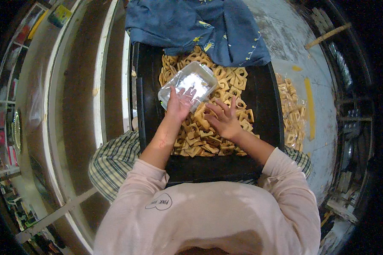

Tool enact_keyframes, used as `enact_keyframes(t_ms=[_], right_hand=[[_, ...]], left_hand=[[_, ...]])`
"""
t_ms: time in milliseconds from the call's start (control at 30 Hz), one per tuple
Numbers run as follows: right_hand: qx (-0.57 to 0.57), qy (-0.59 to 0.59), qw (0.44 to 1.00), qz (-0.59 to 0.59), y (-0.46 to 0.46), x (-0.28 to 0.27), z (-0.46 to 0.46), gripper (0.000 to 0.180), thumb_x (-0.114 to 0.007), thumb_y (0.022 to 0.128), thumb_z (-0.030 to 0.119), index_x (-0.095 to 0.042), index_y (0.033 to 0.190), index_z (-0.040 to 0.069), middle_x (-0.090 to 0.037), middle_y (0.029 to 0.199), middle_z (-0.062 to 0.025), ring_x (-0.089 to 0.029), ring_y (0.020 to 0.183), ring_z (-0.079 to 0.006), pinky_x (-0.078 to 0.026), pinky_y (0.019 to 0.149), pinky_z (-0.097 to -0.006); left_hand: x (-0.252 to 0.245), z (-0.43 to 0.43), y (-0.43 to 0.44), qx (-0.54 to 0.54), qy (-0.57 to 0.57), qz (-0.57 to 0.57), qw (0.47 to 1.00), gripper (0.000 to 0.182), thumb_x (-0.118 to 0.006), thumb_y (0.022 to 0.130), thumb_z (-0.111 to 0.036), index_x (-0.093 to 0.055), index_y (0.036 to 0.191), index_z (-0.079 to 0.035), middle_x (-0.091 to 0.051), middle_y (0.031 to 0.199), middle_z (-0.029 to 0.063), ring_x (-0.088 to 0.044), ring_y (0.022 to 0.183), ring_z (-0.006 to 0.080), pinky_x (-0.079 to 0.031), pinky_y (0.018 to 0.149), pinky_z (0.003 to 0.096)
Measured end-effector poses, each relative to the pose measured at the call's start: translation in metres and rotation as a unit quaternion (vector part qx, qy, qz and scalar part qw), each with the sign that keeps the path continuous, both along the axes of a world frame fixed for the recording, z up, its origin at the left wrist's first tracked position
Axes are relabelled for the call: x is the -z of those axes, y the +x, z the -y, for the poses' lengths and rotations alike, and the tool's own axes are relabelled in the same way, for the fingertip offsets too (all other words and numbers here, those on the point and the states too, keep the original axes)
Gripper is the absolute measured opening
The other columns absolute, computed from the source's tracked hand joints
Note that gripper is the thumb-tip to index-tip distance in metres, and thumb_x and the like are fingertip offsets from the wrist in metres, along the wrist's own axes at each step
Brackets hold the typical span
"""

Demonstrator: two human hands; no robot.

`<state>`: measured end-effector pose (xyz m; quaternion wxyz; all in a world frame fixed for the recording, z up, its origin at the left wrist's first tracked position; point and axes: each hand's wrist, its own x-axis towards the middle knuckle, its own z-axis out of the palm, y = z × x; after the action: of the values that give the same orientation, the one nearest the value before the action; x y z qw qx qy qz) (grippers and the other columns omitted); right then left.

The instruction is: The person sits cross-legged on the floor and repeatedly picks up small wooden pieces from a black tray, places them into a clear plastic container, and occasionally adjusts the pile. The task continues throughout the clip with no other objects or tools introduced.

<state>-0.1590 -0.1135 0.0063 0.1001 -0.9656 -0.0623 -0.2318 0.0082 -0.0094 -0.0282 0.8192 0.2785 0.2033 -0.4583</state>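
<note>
Palm upward, my left hand (179, 103) is at the near edge of a clear plastic box (206, 70). Shiny clear film (186, 79) covers its spread fingers; whether they are inside a bag or only under the film is unclear. To the right, my right hand (224, 119) has its thumb and forefinger at a small cluster of tan pieces (201, 117), its other fingers splayed. Beneath both hands lies a heap of flat tan pieces with round holes (207, 140), apparently wooden. The heap fills the middle of a black tray (261, 95) in front of me.
Dark blue printed cloth (191, 25) drapes over the tray's far end. On the floor to the right sits a clear bag of similar pieces (292, 111), near a yellow floor stripe (310, 108). Pale-edged shelving (102, 73) stands close on the left. A wooden stick (328, 35) shows at upper right.
</note>
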Motion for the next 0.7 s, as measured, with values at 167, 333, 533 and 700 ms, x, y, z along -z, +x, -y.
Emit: enact_keyframes(t_ms=[167, 333, 533, 700], right_hand=[[0.078, 0.012, 0.996, -0.044, 0.012, -0.003, 0.003, 0.027, -0.057, 0.066, 0.012, -0.053, 0.092, 0.018, -0.037, 0.118, -0.0057, -0.027, 0.115, -0.0282, -0.008, 0.092, -0.0632], [0.091, -0.056, 0.994, -0.029, 0.019, -0.001, 0.007, 0.028, -0.055, 0.068, 0.012, -0.053, 0.095, 0.022, -0.032, 0.124, -0.0049, -0.026, 0.116, -0.0289, -0.009, 0.091, -0.0631], [0.115, -0.058, 0.99, -0.047, 0.025, -0.001, 0.008, 0.024, -0.053, 0.071, 0.015, -0.054, 0.093, 0.025, -0.032, 0.125, -0.0042, -0.024, 0.118, -0.0292, -0.012, 0.09, -0.0638], [0.173, -0.046, 0.984, -0.019, 0.036, -0.001, 0.005, 0.023, -0.052, 0.072, 0.015, -0.055, 0.093, 0.023, -0.032, 0.124, -0.0049, -0.025, 0.117, -0.0299, -0.013, 0.089, -0.0639]], left_hand=[[0.0, -0.002, -0.002, 0.033, -0.027, 0.033, 0.999, 0.034, -0.048, 0.082, -0.018, -0.036, 0.11, -0.002, -0.045, 0.115, 0.0167, -0.043, 0.107, 0.0304, -0.032, 0.09, 0.0483], [0.001, -0.004, -0.003, 0.069, -0.04, 0.094, 0.992, 0.029, -0.047, 0.081, -0.009, -0.038, 0.108, -0.003, -0.045, 0.116, 0.0148, -0.046, 0.104, 0.0275, -0.039, 0.088, 0.0393], [0.001, -0.002, -0.006, 0.091, 0.011, 0.102, 0.991, 0.036, -0.048, 0.08, -0.006, -0.036, 0.114, 0.0, -0.047, 0.111, 0.0121, -0.047, 0.102, 0.0227, -0.043, 0.083, 0.0302], [0.0, 0.0, -0.017, 0.145, -0.015, 0.149, 0.978, 0.025, -0.049, 0.081, -0.013, -0.046, 0.104, -0.003, -0.054, 0.094, 0.0067, -0.053, 0.082, 0.015, -0.047, 0.068, 0.027]])
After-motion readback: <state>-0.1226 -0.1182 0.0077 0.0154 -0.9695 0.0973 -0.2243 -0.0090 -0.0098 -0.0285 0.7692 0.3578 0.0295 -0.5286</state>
